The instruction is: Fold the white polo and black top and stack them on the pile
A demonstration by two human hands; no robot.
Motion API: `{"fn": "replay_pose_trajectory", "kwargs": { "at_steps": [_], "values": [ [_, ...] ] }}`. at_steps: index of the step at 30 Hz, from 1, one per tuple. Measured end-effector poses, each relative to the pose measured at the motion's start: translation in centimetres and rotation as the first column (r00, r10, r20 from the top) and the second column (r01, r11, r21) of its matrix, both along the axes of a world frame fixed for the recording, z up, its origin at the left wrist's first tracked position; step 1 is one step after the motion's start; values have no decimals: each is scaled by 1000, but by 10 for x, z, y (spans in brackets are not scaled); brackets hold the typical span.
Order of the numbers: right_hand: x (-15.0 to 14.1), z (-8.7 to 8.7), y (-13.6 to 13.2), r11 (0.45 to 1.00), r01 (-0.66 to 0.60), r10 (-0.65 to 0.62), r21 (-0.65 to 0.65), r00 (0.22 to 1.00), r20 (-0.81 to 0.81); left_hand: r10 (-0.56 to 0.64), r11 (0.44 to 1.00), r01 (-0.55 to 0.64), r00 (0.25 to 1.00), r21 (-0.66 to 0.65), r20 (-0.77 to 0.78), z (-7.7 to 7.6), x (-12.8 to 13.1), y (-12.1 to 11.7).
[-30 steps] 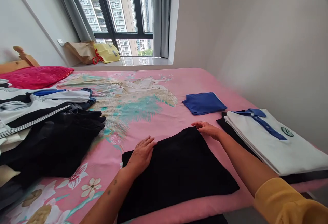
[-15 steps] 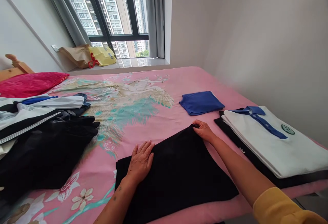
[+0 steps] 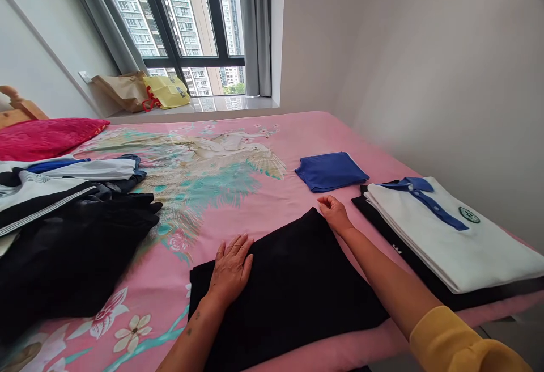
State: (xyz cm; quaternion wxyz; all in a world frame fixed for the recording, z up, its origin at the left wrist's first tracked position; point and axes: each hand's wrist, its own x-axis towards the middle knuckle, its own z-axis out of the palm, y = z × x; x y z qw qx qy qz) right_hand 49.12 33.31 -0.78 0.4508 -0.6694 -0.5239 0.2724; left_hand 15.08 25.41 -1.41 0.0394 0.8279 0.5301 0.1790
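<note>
A black folded garment (image 3: 289,292) lies spread on the bed near its front edge; its exact kind I cannot tell. My left hand (image 3: 232,270) rests flat on its upper left part, fingers stretched out and pressing on the cloth. Beside the garment's upper right corner is my right hand (image 3: 335,213), its fingers loosely bent and slightly apart, the fingertips just off the corner. A blue folded garment (image 3: 331,172) lies beyond that hand. To the right is a stack topped by a white polo shirt (image 3: 459,241) with a blue collar and placket and a green round badge.
Under everything is a pink bedspread (image 3: 293,128) with bird and flower patterns. At left lies a heap of loose black and white clothes (image 3: 76,241), with a red pillow (image 3: 51,136) behind. Paper bag (image 3: 123,91) and yellow bag (image 3: 170,91) stand on the windowsill.
My right hand pinched the black garment's corner half a second ago and has since let it go. The left hand stays flat on the cloth. The view has turned slightly right.
</note>
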Motion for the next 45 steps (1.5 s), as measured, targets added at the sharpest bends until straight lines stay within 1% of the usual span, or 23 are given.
{"fn": "replay_pose_trajectory", "kwargs": {
  "at_steps": [2,3,4,6,8,9,12,15,17,21,25,29,36,42,44,45],
  "values": [
    [-3,8,-11,996,80,-83,42,995,57,0,1000,0,1000,1,3,0,0,0],
    [-5,13,-17,995,90,-93,38,991,92,0,1000,0,1000,3,2,0,0,0],
    [-8,17,-23,997,79,-79,6,988,136,1,1000,-1,1000,5,1,0,0,0],
    [-13,24,-31,991,40,-12,-125,976,218,4,1000,-4,1000,5,-3,1,0,0],
    [-18,27,-35,966,20,46,-256,967,251,6,1000,-6,1000,3,-10,1,0,0],
    [-20,28,-36,954,16,59,-300,969,240,5,1000,-5,1000,1,-15,2,0,0],
    [-23,26,-36,920,-18,77,-391,988,135,6,1000,-7,1000,-1,-25,2,0,-1],
    [-25,24,-41,855,-95,118,-509,993,14,17,1000,-17,1000,6,-27,1,1,-1],
    [-28,26,-48,822,-150,134,-549,989,-70,22,1000,-21,999,6,-26,1,1,-1],
    [-37,36,-69,808,-242,124,-537,961,-246,28,1000,-28,999,0,-18,1,0,-2],
    [-45,45,-84,784,-279,97,-555,938,-334,27,1000,-27,1000,-3,-6,2,0,-3],
    [-50,47,-92,789,-316,66,-526,896,-440,23,1000,-23,1000,-4,3,3,-1,-3],
    [-54,39,-110,761,-285,37,-583,916,-400,22,1000,-22,999,-2,25,4,-1,-5],
    [-49,41,-112,759,-345,74,-553,889,-453,21,1000,-20,997,-11,69,2,-3,-2],
    [-49,41,-112,760,-359,81,-541,879,-469,22,999,-19,996,-35,89,5,-5,-2],
    [-49,41,-112,759,-367,86,-537,875,-477,45,998,-39,993,-51,107,8,-4,-3]
  ]
}}
